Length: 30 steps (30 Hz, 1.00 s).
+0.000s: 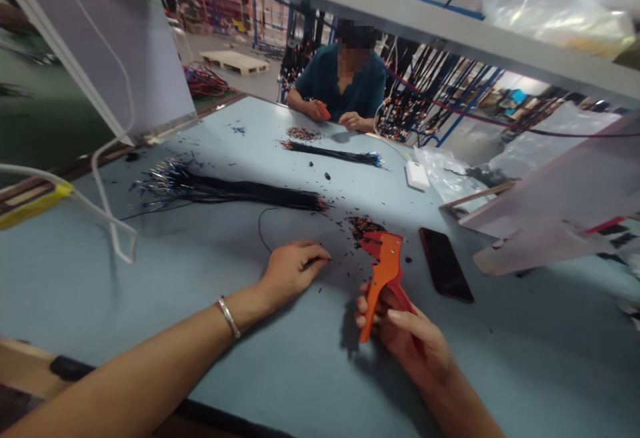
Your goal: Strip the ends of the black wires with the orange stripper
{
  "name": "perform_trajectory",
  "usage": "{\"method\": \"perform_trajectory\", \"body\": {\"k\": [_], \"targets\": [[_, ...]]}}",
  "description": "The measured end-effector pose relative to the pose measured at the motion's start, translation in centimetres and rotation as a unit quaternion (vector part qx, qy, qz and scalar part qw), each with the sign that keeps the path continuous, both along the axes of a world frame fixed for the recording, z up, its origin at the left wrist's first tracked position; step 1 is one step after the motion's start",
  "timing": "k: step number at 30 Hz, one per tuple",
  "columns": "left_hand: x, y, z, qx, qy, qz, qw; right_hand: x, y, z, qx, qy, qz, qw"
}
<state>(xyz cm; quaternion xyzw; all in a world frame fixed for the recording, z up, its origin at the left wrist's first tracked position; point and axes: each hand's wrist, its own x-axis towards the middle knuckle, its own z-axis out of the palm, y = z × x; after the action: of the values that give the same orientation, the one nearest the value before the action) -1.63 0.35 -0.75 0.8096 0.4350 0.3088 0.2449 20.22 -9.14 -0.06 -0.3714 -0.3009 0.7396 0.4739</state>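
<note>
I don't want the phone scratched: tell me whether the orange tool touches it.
Apart: the head view shows a strip of tabletop between the orange tool and the phone.

Workshop, cable work by the look of it: bench (170,285) carries black wire bundles (250,191), clipped scraps (361,225), an orange-and-red plier-type tool (389,261) is out, co-worker (320,75) sits or stands opposite, cables (425,95) hang thickly on racks behind, wooden pallet (235,61) on floor.
</note>
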Motion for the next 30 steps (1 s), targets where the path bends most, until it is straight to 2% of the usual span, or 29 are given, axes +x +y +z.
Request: {"method": "perform_trajectory", "body": {"k": [5,10,15,19,22,24,26,28,30], "targets": [[0.1,-0.5,-0.2,0.008,-0.034,-0.014,0.999,0.6,0.2,-1.1,-0.021,0.026,-0.005,0.999],[0.3,-0.6,-0.5,-0.041,-0.071,-0.038,0.996,0.7,-0.1,-1.7,0.023,-0.014,0.002,1.000],[0.2,-0.7,0.0,-0.025,0.008,-0.103,0.994,-0.1,-0.2,-0.7,0.041,-0.024,0.035,0.998],[0.0,-0.4,0.3,0.013,0.027,-0.070,0.997,-0.7,0.1,0.1,0.059,-0.045,0.026,0.997],[-0.1,0.0,0.4,0.016,0.030,-0.082,0.996,-0.5,0.3,1.0,0.084,-0.142,0.031,0.986],[-0.2,0.1,0.4,0.025,0.031,-0.099,0.994,0.0,0.3,2.0,0.114,-0.282,0.053,0.951],[-0.3,0.1,0.4,0.036,0.018,-0.103,0.994,0.6,0.2,3.1,0.166,-0.438,0.067,0.881],[-0.3,-0.1,0.5,0.050,-0.021,-0.082,0.995,1.0,0.2,3.8,0.220,-0.521,0.081,0.821],[-0.3,-0.3,0.8,0.071,-0.071,-0.040,0.994,1.1,0.2,3.9,0.265,-0.570,0.092,0.772]]}}
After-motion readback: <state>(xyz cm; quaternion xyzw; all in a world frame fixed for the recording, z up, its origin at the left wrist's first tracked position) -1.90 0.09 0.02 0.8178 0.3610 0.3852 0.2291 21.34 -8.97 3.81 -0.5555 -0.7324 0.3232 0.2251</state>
